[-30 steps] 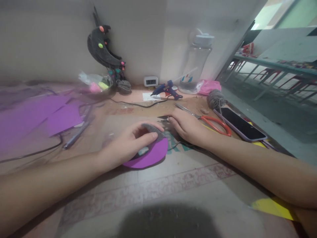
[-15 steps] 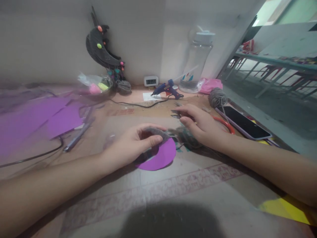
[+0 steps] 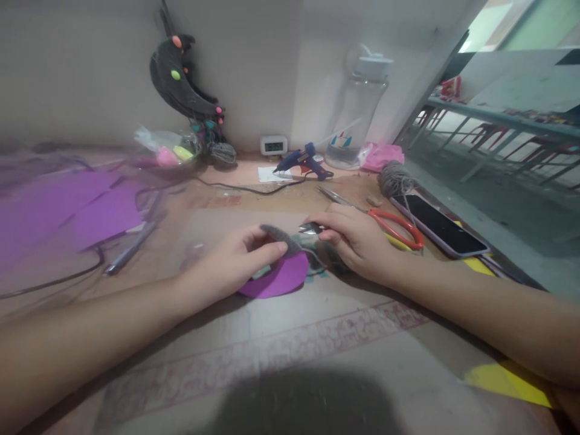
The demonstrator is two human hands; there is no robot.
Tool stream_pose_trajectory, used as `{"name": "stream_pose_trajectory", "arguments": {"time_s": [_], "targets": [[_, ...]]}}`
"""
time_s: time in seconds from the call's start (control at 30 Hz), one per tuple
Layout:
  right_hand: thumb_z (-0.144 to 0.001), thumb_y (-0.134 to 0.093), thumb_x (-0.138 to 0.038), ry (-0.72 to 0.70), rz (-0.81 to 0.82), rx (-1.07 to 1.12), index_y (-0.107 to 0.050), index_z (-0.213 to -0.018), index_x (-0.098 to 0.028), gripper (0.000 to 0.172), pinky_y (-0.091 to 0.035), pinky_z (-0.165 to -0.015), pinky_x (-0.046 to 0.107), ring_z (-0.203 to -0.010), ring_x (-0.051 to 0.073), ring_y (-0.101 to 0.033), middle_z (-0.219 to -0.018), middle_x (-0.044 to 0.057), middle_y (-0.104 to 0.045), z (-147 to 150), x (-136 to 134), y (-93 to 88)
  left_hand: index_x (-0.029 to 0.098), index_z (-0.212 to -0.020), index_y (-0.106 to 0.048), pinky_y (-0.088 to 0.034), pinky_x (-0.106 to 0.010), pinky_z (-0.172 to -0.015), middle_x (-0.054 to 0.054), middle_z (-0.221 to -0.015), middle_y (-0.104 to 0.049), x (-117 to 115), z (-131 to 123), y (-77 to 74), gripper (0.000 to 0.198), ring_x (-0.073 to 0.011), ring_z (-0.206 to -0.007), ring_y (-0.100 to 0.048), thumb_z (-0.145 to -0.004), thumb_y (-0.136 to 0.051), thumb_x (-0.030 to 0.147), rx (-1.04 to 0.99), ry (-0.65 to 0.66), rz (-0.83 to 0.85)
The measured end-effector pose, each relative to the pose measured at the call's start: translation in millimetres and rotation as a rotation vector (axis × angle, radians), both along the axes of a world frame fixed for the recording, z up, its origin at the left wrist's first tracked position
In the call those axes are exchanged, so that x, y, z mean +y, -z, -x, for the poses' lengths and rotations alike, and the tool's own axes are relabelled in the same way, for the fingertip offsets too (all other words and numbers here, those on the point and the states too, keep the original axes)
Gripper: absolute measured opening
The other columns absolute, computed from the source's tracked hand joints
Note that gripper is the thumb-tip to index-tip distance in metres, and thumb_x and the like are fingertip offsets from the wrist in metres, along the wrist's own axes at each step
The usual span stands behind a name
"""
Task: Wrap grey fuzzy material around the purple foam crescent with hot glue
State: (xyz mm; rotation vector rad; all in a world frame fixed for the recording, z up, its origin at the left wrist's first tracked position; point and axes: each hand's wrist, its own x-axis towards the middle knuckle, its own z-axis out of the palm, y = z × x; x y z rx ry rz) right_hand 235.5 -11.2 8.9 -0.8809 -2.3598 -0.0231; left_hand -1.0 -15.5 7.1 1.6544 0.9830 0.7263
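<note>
My left hand (image 3: 235, 257) pinches a purple crescent-like piece (image 3: 281, 279) whose upper part is covered in grey yarn (image 3: 281, 234). The thumb lies on top of the yarn. A loose strand runs from the piece toward the right. My right hand (image 3: 356, 238) is closed around small thread snips (image 3: 310, 228), their metal tips pointing left toward the yarn-covered part, a short gap away. Its palm and fingers hide the rest of the snips. Scissors with orange handles (image 3: 399, 228) lie just behind the right hand.
A glue gun (image 3: 301, 160) rests at the back by a small digital clock (image 3: 273, 145) and a clear bottle (image 3: 357, 115). Purple sheets (image 3: 90, 205) and a pen (image 3: 129, 249) lie left. A grey yarn ball (image 3: 396, 177) and a phone (image 3: 439, 225) are right.
The right hand has moved down and closer to the left hand, and the snips' tips are nearer the yarn. More of the orange-handled scissors now shows. The view has shifted slightly.
</note>
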Motion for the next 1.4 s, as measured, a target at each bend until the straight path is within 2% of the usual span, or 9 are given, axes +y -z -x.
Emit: {"name": "stream_pose_trajectory", "arguments": {"time_s": [0.37, 0.63, 0.73, 0.83, 1.17, 1.4], "targets": [[-0.102, -0.03, -0.039, -0.005, -0.048, -0.097, -0.063, -0.11, -0.016, 0.041, -0.038, -0.069, 0.032, -0.078, 0.021, -0.055, -0.086, 0.008, -0.063, 1.2, 1.7, 0.7, 0.018, -0.097, -0.069, -0.051, -0.034, -0.081, -0.005, -0.099, -0.073, -2.0, 0.9, 0.3, 0.03, -0.0217, -0.091, -0.065, -0.088, -0.057, 0.044, 0.09, -0.013, -0.112], [-0.102, -0.035, -0.035, 0.008, -0.063, -0.082, -0.064, -0.108, -0.015, 0.036, -0.038, -0.068, 0.032, -0.077, 0.021, -0.054, -0.084, 0.008, -0.063, 1.9, 3.6, 2.2, 0.017, -0.091, -0.066, -0.05, -0.032, -0.082, -0.004, -0.094, -0.071, -3.4, 0.5, -4.2, 0.02, -0.0197, -0.09, -0.063, -0.09, -0.055, 0.034, 0.03, 0.063, -0.144], [-0.1, -0.04, -0.034, 0.025, -0.041, -0.077, -0.063, -0.111, -0.015, 0.031, -0.038, -0.069, 0.032, -0.078, 0.021, -0.054, -0.086, 0.009, -0.063, 2.7, 4.9, 2.8, 0.018, -0.095, -0.066, -0.048, -0.032, -0.089, -0.005, -0.102, -0.07, -4.3, 2.2, -4.6, 0.019, -0.02, -0.098, -0.062, -0.091, -0.054, 0.032, -0.009, 0.11, -0.182], [-0.099, -0.043, -0.033, 0.031, -0.03, -0.089, -0.062, -0.113, -0.016, 0.029, -0.039, -0.069, 0.032, -0.079, 0.021, -0.054, -0.088, 0.009, -0.063, 2.8, 5.1, 3.1, 0.02, -0.1, -0.066, -0.047, -0.032, -0.092, -0.005, -0.112, -0.068, -4.1, 3.7, -3.6, 0.021, -0.0212, -0.105, -0.061, -0.091, -0.055, 0.035, -0.003, 0.101, -0.213], [-0.099, -0.044, -0.035, 0.029, -0.054, -0.065, -0.063, -0.112, -0.014, 0.031, -0.04, -0.07, 0.033, -0.08, 0.022, -0.056, -0.088, 0.009, -0.063, 1.7, 6.6, 4.2, 0.02, -0.091, -0.064, -0.045, -0.032, -0.093, -0.003, -0.102, -0.065, -5.1, 4.1, -6.8, 0.016, -0.0189, -0.1, -0.06, -0.093, -0.052, 0.03, 0.002, 0.108, -0.318], [-0.098, -0.047, -0.033, 0.05, -0.037, -0.058, -0.063, -0.112, -0.016, 0.028, -0.041, -0.072, 0.033, -0.082, 0.021, -0.057, -0.088, 0.009, -0.064, 1.9, 7.6, 4.7, 0.02, -0.086, -0.063, -0.042, -0.036, -0.1, -0.005, -0.113, -0.061, -4.9, 4.9, -4.7, 0.015, -0.0205, -0.111, -0.056, -0.092, -0.052, 0.027, 0.013, 0.09, -0.397]]}}
